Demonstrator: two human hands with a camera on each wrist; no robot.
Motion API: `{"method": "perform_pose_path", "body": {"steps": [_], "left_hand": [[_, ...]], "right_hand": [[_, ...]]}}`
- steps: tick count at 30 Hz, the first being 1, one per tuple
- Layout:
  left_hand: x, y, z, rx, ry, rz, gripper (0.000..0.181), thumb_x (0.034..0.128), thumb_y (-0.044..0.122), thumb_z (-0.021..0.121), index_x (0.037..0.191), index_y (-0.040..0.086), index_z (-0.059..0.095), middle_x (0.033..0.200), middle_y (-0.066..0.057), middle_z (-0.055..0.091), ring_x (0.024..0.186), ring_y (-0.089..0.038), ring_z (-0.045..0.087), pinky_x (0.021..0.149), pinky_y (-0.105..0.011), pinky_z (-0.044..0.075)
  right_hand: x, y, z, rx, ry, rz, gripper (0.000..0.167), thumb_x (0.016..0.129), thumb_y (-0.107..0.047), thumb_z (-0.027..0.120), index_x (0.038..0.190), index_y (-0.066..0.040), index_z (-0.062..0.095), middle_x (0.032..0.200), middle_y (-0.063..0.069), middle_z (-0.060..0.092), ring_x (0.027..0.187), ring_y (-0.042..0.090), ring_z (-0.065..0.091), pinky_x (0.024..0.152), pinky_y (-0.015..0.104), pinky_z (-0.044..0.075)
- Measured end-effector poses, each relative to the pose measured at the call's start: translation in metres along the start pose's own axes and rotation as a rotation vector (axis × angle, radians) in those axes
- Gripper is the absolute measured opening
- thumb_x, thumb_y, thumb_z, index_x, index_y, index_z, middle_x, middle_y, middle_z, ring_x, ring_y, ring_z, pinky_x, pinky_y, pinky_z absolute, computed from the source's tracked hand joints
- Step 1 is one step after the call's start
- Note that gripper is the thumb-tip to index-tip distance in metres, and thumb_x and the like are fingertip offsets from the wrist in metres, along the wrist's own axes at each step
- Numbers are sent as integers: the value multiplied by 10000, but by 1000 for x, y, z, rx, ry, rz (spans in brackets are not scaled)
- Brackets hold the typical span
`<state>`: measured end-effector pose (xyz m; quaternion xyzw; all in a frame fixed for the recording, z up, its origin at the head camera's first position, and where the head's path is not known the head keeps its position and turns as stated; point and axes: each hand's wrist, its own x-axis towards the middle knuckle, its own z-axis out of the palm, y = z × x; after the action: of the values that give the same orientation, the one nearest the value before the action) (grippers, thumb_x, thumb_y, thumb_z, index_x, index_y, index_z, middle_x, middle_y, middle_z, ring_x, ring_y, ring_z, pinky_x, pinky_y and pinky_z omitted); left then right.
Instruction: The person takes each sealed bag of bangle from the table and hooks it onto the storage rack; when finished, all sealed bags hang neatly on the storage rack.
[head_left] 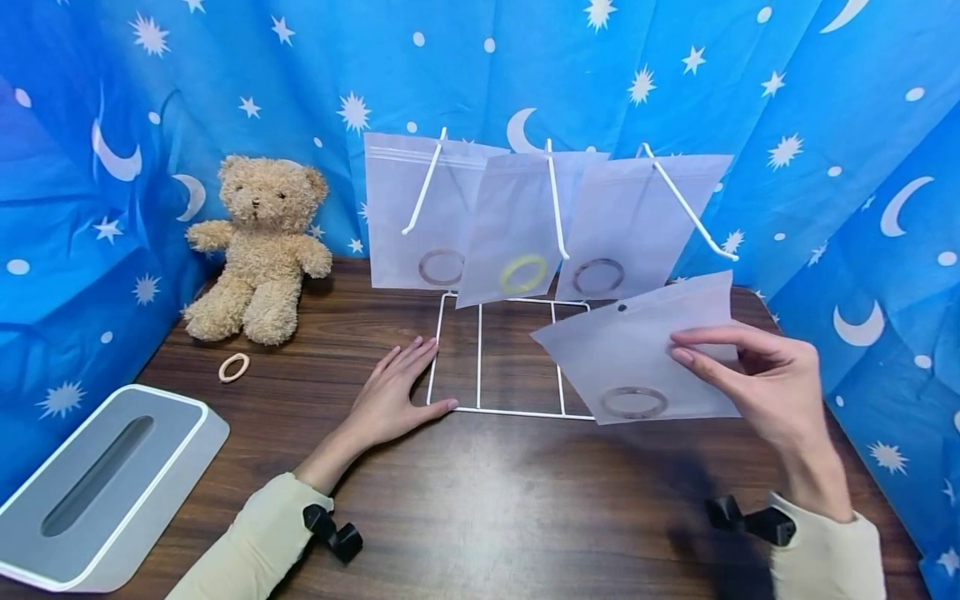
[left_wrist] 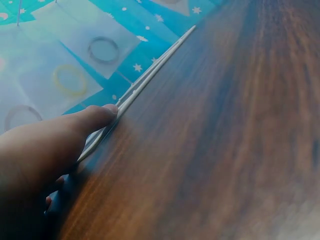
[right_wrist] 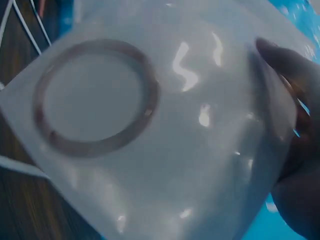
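My right hand point(head_left: 780, 383) pinches the right edge of a frosted zip bag point(head_left: 637, 350) between thumb and fingers. Inside the bag's lower part lies a brownish bangle point(right_wrist: 40, 102), seen large in the right wrist view. The bag is tilted and held in front of a white wire rack point(head_left: 480, 358). My left hand point(head_left: 397, 392) rests on the left front corner of the rack's base, fingers stretched, thumb touching the front wire. Three similar bags hang from the rack's prongs: left point(head_left: 405, 200) and right point(head_left: 637, 208) with dark bangles, middle point(head_left: 495, 208) with a yellow one.
A teddy bear point(head_left: 258, 250) sits at the back left of the wooden table point(head_left: 480, 500). Before it lies a small beige ring point(head_left: 223, 371). A grey-and-white tissue box point(head_left: 157, 450) stands at the front left. Blue star-patterned cloth point(head_left: 465, 75) hangs around the table.
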<state>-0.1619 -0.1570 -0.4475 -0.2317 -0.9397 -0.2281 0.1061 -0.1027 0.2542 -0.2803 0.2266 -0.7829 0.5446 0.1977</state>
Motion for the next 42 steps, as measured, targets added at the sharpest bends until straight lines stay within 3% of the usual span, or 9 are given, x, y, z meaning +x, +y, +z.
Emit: {"method": "perform_pose_path", "body": {"steps": [5,9,16,20,22,24,29,42], "left_hand": [[1,0,0,-4,3,5,944,834,704,589,1498,61,397,1538,-58,377,1440,-225,269,1176,-448,160],[1,1,-1,1,3,6,945,836,711,580,1499,62,395,1539,-55,375,1441,-222,265,1177,-443,159],[1,1,-1,0,-8,4,945,845,710,569,1503,57,385,1545,-58,365,1440,-237,267,1173,-459,164],[0,1,-1,0,-6,4,939,844,703,578,1502,59,389,1544,-58,368,1441,-234,264,1174,-457,163],[0,1,0,-1,-5,4,940,842,702,583,1501,61,391,1544,-58,369,1442,-232,262,1175,-453,160],[0,1,0,-1,-4,4,941,839,702,585,1502,64,390,1545,-53,366,1444,-227,257,1176,-447,158],[0,0,0,0,1,3,942,833,703,591,1504,73,390,1547,-40,364,1446,-210,251,1181,-430,147],[0,1,-1,-4,3,4,931,835,674,618,1497,58,397,1542,-65,370,1441,-240,265,1178,-453,156]], "right_hand": [[4,-19,33,195,90,-116,269,747,243,692,1008,185,676,974,174,721,416,77,377,360,223,229],[3,-26,57,228,162,-162,268,751,228,698,1012,171,682,965,177,719,360,14,265,332,193,160],[3,-27,84,311,202,-222,280,748,232,692,1023,183,672,977,232,700,353,-1,282,328,161,180],[6,-25,91,338,203,-238,294,741,246,690,1029,196,662,988,264,686,511,54,563,355,176,264],[7,-23,93,340,205,-242,297,738,248,690,1030,199,661,994,276,682,592,97,617,366,184,272],[8,-21,94,331,210,-240,295,741,242,694,1031,195,664,997,281,679,551,72,577,361,180,253],[10,-18,94,285,224,-218,286,759,215,701,1040,173,675,1014,273,681,364,11,269,325,184,172],[14,-14,99,256,249,-188,279,764,189,718,1040,154,689,982,254,689,335,8,223,313,187,160]]}}
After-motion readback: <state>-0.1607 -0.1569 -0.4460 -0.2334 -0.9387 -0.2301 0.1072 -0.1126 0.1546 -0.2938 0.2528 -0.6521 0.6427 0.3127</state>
